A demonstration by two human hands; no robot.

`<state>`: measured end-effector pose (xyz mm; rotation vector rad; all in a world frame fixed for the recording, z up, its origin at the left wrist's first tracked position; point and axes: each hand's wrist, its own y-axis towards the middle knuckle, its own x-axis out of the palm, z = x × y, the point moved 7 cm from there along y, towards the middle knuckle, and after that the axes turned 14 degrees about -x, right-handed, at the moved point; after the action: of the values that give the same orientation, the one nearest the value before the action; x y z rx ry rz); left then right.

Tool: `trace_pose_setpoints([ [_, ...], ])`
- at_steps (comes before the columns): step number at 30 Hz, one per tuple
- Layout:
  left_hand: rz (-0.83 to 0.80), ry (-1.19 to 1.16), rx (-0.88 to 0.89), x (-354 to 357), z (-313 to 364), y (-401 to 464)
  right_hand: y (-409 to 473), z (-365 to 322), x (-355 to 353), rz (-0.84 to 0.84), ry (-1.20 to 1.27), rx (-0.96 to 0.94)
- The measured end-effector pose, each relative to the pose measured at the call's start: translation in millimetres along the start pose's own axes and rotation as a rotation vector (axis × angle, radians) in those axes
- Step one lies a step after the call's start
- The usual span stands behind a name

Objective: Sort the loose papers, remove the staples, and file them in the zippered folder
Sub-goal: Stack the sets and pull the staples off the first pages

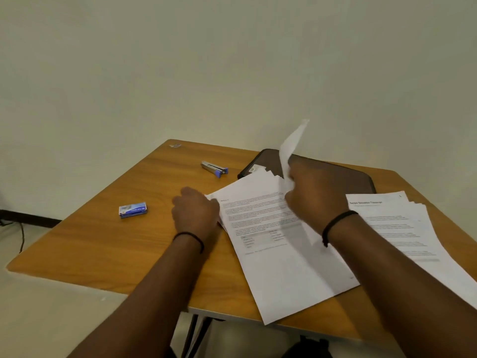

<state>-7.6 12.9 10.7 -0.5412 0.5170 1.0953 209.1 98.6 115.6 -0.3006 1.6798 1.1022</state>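
Step in hand: we're mid-sort, going by how things lie. Our right hand [313,192] pinches one white printed sheet [293,148] by its lower edge and holds it up off the table, curling up toward the wall.

Left hand: our left hand [195,211] sits on the left edge of the fanned stack of white printed pages [268,228] in the middle. The fingers curl at the paper's edge, so it looks like a grip on the stack, though the fingertips are hidden.

Where the papers are: middle stack on the light-brown wooden table [103,241], partly overhanging the near edge; a second fanned pile of white printed pages [402,228] lies to the right of it.

Folder: the dark brown zippered folder [333,174] lies flat at the far side, behind our right hand, the stack's top corners lapping over it. It looks closed, can't say for sure.

Next move: our guess is the lifted sheet goes onto one of the piles, which needs a clean drop without dragging the pages underneath. Staples still need doing.

Count: two paper piles, one lifted sheet, one folder, one silver-and-blue staple remover or stapler [214,169] (can't tell which), one small blue-and-white staples box [133,209], one tiny silvery scrap [175,145] at the far corner.
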Motion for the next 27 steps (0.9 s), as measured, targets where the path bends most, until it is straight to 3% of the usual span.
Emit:
trace_pose_setpoints([
  [3, -0.186, -0.052, -0.042, 1, 0, 22, -7, -34, 29, -0.28, -0.128, -0.138],
  [6, -0.411, -0.306, -0.214, 9, 2, 17, -16, -45, 61, -0.453, -0.062, -0.099],
  [8, -0.493, -0.304, -0.269, 17, 5, 6, -20, -43, 72, -0.504, -0.017, -0.053],
  [15, -0.691, -0.514, -0.301, 55, 10, -17, -24, -33, 68, -0.512, 0.05, -0.005],
  [21, -0.713, -0.897, -0.202, 49, 15, 0, -25, -43, 54, -0.367, -0.029, -0.07],
  [27, -0.788, -1.132, -0.227, 44, 16, 20, -19, -60, 70, -0.375, 0.014, -0.087],
])
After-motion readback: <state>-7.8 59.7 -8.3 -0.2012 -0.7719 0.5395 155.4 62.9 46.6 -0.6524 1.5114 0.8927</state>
